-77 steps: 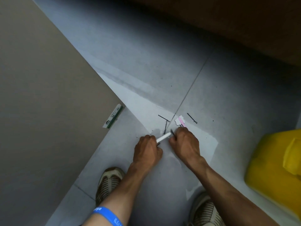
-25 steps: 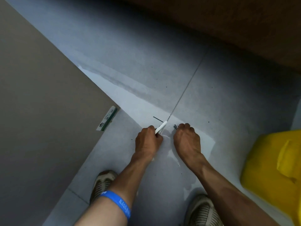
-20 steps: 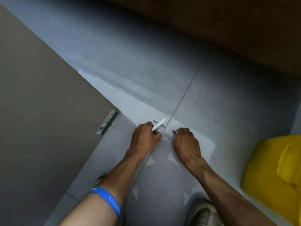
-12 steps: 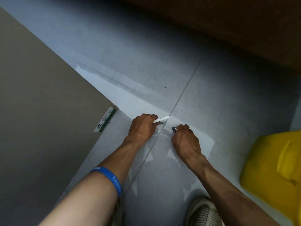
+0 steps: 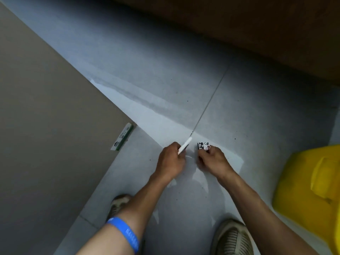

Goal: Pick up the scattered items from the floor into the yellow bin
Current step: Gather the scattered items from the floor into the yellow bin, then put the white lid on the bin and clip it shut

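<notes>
Nearest the camera, two worn mesh shoes (image 5: 232, 238) flanked the forearms, the left wrist wearing a blue rubber band (image 5: 127, 233). Beyond them, the left hand (image 5: 170, 161) was closed on a thin white stick (image 5: 184, 145), and the right hand (image 5: 213, 159) pinched a small black-and-white patterned clip (image 5: 203, 145); what else either fist held was hidden. Right of the right hand, the yellow plastic bin (image 5: 311, 196) stood cut off by the frame, contents unseen. Farther out, the grey tiled floor (image 5: 165, 80) looked clear; both handfuls probably awaited dropping.
</notes>
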